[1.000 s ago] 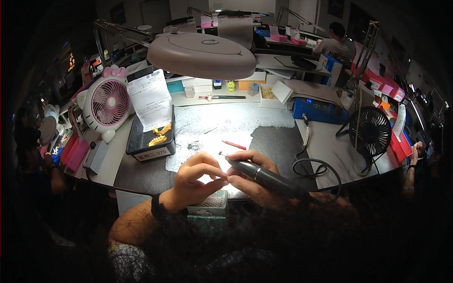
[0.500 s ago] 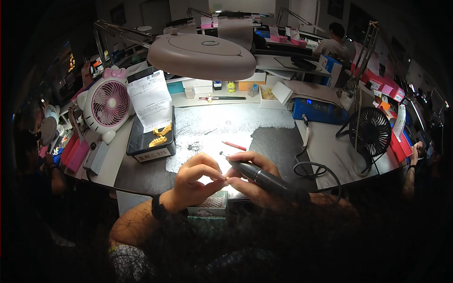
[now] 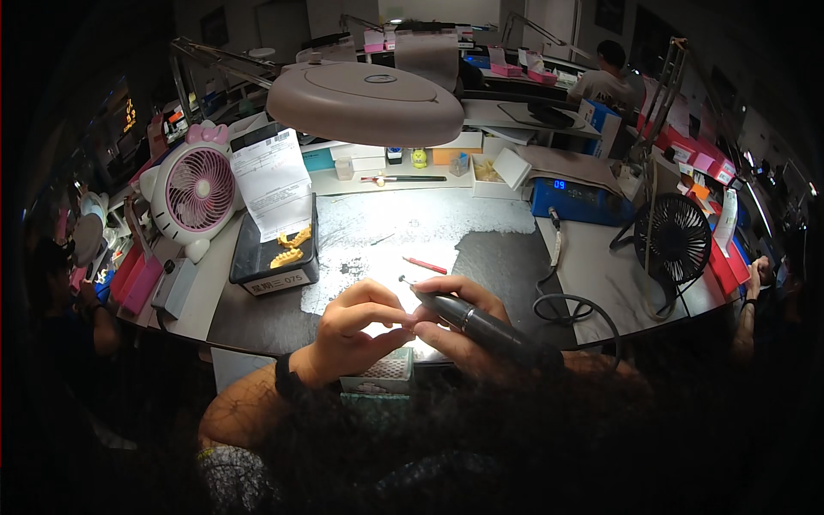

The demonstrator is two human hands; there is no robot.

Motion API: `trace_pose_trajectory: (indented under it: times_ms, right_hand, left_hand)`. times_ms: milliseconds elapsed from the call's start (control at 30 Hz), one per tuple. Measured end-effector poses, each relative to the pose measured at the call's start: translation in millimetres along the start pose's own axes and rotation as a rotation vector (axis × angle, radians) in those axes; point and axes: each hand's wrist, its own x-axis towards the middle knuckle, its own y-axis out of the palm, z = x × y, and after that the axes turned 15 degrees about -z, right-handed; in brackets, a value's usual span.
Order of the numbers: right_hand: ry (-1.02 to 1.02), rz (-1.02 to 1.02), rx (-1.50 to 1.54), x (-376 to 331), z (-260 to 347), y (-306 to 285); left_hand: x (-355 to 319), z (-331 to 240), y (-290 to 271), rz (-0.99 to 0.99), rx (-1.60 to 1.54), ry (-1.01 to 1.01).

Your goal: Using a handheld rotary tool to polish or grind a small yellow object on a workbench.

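A dark rotary handpiece (image 3: 476,324) is gripped by my right hand (image 3: 468,354), its small round tip pointing up and left over the lit worktop. My left hand (image 3: 359,330) faces it, thumb and fingers pinched together and touching the right fingertips. Whatever sits between the fingertips is hidden or too small to make out. Beyond the hands a thin red stick (image 3: 425,265) lies on the white, worn part of the worktop (image 3: 369,225). To the left, yellow dental models (image 3: 287,257) rest in a black tray (image 3: 275,279) with a printed sheet (image 3: 273,184) standing in it.
A large lamp head (image 3: 365,103) hangs over the bench. The handpiece's cord (image 3: 592,302) loops at the right, near a blue control box (image 3: 579,202) and a black fan (image 3: 674,240). At the left stands a pink-and-white fan (image 3: 200,189). Other people sit at benches around.
My fingertips have shifted slightly, and the small pale piece glimpsed between them before is now covered. The control box's lit display reads differently. The handpiece stays almost in place.
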Motion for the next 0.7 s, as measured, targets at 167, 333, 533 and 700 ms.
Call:
trace_pose_trajectory:
  times_ms: [167, 333, 533, 700]
  right_hand:
    - [0.001, 0.021, 0.02, 0.4, -3.8, -0.6]
    - [0.0, 0.013, 0.035, 0.3, -4.9, 0.7]
    - [0.049, 0.016, 0.066, 0.8, -3.2, 1.1]
    - [0.048, 0.025, 0.078, 2.1, -5.5, 0.2]
  left_hand:
    - [0.3, 0.8, -0.5, 0.004, 0.016, 0.02]
    - [-0.2, 0.0, -0.7, 0.0, 0.015, 0.014]
    - [0.2, -0.5, -1.3, 0.002, 0.028, 0.02]
    - [2.2, -1.2, -1.5, 0.005, 0.041, 0.042]
